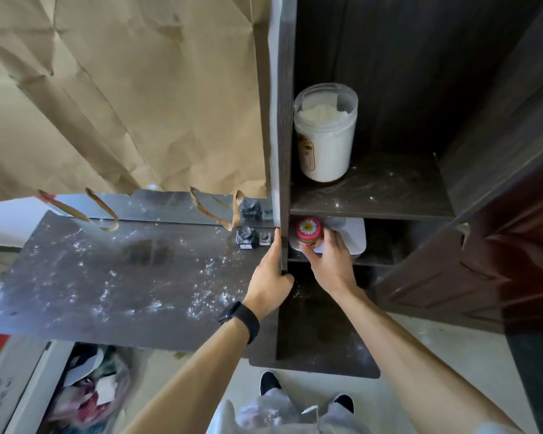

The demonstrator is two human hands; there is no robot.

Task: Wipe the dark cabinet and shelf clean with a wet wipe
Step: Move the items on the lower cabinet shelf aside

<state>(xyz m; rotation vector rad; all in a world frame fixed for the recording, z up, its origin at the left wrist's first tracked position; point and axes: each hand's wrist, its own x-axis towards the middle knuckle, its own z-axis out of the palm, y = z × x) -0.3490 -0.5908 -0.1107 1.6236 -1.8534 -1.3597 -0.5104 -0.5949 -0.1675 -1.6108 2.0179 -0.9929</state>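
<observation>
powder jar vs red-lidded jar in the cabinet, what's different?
The powder jar is bigger with a clear lid; the red-lidded jar is small with a flowered top. The powder jar stands free on the upper shelf; the red-lidded jar sits one shelf down, gripped by the right hand. Both stand inside the dark cabinet.

No text legible, jar label (306, 151) blurred, dark marks on white box (0, 393) unreadable

Dark wood-grain cabinet (420, 89) matt; dusty glossy dark tabletop (123, 277); creased brown paper sheet (123, 89), upper left; translucent plastic jar (325, 133).
</observation>
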